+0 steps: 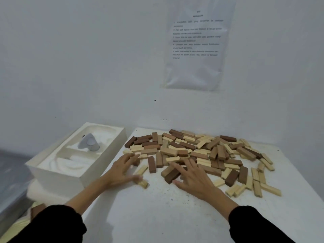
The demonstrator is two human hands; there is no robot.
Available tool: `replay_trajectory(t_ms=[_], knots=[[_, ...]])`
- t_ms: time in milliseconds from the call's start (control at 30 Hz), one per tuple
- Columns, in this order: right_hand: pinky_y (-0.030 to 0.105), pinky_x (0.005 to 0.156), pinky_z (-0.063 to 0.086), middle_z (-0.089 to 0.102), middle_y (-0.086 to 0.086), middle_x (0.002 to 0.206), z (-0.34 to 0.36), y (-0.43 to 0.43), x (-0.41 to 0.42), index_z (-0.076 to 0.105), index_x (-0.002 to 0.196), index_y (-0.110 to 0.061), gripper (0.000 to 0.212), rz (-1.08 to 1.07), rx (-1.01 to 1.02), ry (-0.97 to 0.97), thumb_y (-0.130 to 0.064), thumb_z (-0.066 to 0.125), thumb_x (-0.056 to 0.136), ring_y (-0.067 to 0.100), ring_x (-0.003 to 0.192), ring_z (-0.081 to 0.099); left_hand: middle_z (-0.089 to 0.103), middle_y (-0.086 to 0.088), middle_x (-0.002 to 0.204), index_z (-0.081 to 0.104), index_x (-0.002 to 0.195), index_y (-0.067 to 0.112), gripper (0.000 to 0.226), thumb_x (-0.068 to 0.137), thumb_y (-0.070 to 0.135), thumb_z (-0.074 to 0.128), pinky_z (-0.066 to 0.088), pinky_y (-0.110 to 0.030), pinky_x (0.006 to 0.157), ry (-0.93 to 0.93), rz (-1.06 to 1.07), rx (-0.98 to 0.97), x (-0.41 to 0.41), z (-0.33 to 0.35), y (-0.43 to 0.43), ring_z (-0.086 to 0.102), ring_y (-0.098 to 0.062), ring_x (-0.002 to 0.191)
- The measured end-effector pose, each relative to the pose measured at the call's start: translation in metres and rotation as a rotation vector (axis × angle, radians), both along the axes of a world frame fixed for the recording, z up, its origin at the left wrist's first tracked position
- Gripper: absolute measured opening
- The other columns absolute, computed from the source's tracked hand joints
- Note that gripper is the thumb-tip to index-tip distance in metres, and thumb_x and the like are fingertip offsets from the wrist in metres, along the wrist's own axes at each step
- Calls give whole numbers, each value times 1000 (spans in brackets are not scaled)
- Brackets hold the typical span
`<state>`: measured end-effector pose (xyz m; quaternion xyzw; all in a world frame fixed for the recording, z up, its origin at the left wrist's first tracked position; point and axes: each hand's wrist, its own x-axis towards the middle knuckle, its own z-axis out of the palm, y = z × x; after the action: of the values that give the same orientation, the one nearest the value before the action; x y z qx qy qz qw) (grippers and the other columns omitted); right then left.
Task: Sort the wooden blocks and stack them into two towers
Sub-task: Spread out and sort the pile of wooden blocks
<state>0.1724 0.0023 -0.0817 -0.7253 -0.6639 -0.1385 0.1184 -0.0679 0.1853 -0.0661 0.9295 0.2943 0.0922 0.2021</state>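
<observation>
A loose heap of wooden blocks (198, 151), some dark brown and some pale, lies scattered over the far half of the white table (166, 213). My left hand (121, 170) lies flat with spread fingers at the heap's left edge; its fingertips touch blocks there, and a pale block (142, 183) sits by its thumb. My right hand (192, 178) rests with fingers spread over dark blocks (172, 174) at the heap's near edge. Neither hand grips a block. No tower stands.
A white open box (82, 174) with a moulded insert and a small grey-white device (88, 143) stands left of the table. A printed sheet (196, 42) hangs on the wall behind. The table's near edge and left edge are close to my forearms.
</observation>
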Motion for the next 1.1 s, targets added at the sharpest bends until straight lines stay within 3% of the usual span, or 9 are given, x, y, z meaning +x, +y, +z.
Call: replay_trajectory(t_ms=[100, 200, 300, 433, 600, 700, 800, 900, 1100], knots=[[30, 62, 47, 52, -2, 127, 1, 8, 1, 39, 136, -37, 58, 91, -71, -38, -68, 16, 92, 18, 103, 48, 13, 10, 148, 8, 148, 40, 117, 51, 94, 45, 8, -32, 113, 65, -92, 66, 1, -6, -19, 7, -4, 134], [35, 80, 43, 40, -6, 143, 2, 14, 3, 32, 140, -35, 60, 220, -166, -34, -67, 14, 93, 18, 122, 34, 21, 13, 133, 19, 145, 37, 112, 51, 95, 44, 15, -30, 109, 16, -79, 134, 7, -11, -24, 13, 0, 122], [32, 89, 34, 30, -9, 147, 5, 15, 1, 35, 139, -28, 63, 250, -160, 22, -66, 23, 90, 13, 129, 23, 23, 14, 119, 31, 135, 35, 102, 53, 94, 45, 21, -26, 98, -11, -66, 154, 10, -10, -24, 22, -5, 112], [27, 81, 31, 40, -2, 128, 8, 13, -4, 46, 123, -20, 59, 213, -86, 85, -61, 40, 82, 15, 117, 36, 19, 15, 136, 38, 125, 33, 94, 52, 92, 47, 19, -27, 99, -85, -80, 107, 12, -9, -25, 15, -1, 126], [31, 80, 41, 42, -2, 114, 7, 12, -6, 47, 107, -17, 51, 240, -56, 81, -55, 48, 73, 16, 104, 41, 21, 14, 137, 16, 144, 32, 121, 46, 93, 50, 20, -27, 106, -8, -55, 37, 15, -5, -22, 19, -6, 127], [28, 76, 41, 42, -3, 110, 10, 10, -7, 45, 105, -17, 49, 249, -37, 102, -49, 53, 68, 14, 98, 41, 26, 12, 133, 27, 142, 32, 114, 48, 93, 46, 22, -26, 102, 29, -113, 120, 21, 0, -20, 20, -8, 125], [15, 70, 34, 41, -6, 98, 13, 6, -9, 42, 104, -19, 50, 255, 12, 190, -46, 60, 65, 9, 86, 37, 31, 13, 122, 41, 129, 32, 97, 52, 89, 52, 28, -24, 96, -55, -108, 99, 23, -1, -20, 27, -6, 116], [9, 58, 25, 44, -7, 88, 13, 4, -11, 42, 104, -20, 50, 234, 51, 143, -50, 60, 67, 6, 76, 34, 34, 17, 130, 47, 119, 30, 87, 55, 88, 52, 26, -24, 96, -123, -119, 107, 23, -6, -20, 28, -4, 122], [18, 56, 43, 55, -4, 86, 3, 7, -12, 54, 104, -19, 45, 140, 92, 106, -49, 55, 71, 12, 75, 47, 32, 13, 130, 35, 142, 31, 105, 56, 90, 47, 27, -28, 100, -132, -51, 136, 28, -9, -19, 23, -4, 121]])
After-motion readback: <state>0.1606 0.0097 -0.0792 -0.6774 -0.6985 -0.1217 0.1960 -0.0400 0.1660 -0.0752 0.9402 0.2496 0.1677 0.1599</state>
